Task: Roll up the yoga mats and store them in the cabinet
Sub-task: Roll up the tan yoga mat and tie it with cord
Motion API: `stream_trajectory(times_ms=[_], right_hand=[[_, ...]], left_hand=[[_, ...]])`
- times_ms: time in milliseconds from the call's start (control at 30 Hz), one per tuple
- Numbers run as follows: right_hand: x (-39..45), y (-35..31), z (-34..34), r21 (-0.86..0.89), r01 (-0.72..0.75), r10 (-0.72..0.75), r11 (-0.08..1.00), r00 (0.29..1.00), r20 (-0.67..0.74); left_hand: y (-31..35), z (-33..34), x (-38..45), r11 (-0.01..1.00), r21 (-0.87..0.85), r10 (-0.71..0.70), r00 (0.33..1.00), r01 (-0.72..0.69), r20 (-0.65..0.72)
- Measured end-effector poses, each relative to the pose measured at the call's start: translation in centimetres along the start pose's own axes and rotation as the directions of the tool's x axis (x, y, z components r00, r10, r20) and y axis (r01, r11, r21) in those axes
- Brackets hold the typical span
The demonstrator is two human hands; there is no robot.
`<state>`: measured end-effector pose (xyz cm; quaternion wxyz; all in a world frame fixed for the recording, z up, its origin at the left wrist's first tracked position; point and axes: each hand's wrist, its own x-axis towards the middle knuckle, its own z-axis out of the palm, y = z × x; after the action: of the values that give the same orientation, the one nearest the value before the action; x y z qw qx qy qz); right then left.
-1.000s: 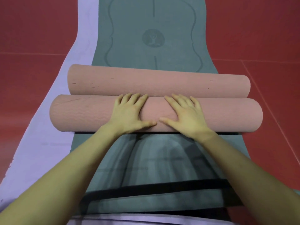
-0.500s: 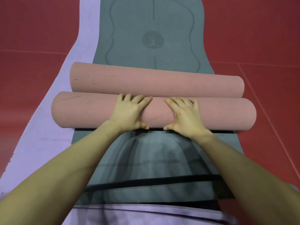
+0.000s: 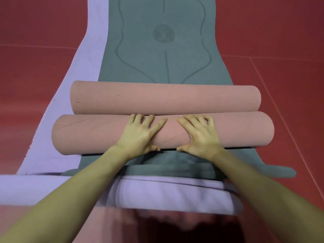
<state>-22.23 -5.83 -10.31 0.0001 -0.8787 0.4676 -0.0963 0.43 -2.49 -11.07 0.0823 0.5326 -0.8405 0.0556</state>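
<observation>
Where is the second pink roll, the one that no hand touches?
Mid-frame, the far pink roll lies across the green mat, just beyond the near pink roll.

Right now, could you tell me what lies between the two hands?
In the head view, only a bare stretch of the near pink roll separates the left hand and the right hand.
</observation>
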Motion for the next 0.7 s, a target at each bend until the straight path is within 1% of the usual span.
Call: stream_trajectory(times_ms=[133, 267, 333, 467, 500, 567, 633, 700], right_hand=[[-3.3, -1.1, -0.5, 0.059, 0.016, -0.015, 0.998, 1.000, -0.009], [-5.9, -2.0, -1.1, 0.054, 0.015, -0.015, 0.998, 1.000, -0.003], [-6.6, -2.4, -1.2, 0.051, 0.008, -0.009, 0.999, 1.000, 0.016], [-6.4, -2.3, -1.2, 0.078, -0.002, -0.006, 0.997, 0.995, 0.098], [-6.3, -2.2, -1.2, 0.089, 0.002, -0.012, 0.996, 0.993, 0.116], [-6.3, -1.9, -1.3, 0.119, 0.007, -0.021, 0.993, 0.993, 0.115], [-6.3, -1.7, -1.1, 0.157, 0.008, -0.020, 0.988, 0.997, 0.078], [-5.9, -1.7, -0.9, 0.181, -0.004, -0.006, 0.983, 0.998, 0.057]], left_hand=[[1.3, -0.8, -2.4, 0.998, -0.037, 0.050, 0.999, -0.051, -0.014], [2.7, -1.4, -4.4, 0.993, -0.091, 0.075, 0.997, -0.073, 0.013], [3.1, -1.4, -5.0, 0.994, -0.085, 0.071, 0.996, -0.066, 0.051], [2.8, -1.4, -4.8, 0.996, -0.085, 0.050, 0.983, -0.036, 0.178], [2.8, -1.8, -4.6, 0.993, -0.117, 0.032, 0.979, -0.008, 0.202], [3.1, -2.8, -3.8, 0.983, -0.159, -0.053, 0.965, 0.096, 0.257], [3.4, -3.2, -2.9, 0.974, -0.129, -0.125, 0.917, 0.186, 0.379], [3.6, -3.2, -1.8, 0.955, -0.122, -0.185, 0.865, 0.270, 0.466]])
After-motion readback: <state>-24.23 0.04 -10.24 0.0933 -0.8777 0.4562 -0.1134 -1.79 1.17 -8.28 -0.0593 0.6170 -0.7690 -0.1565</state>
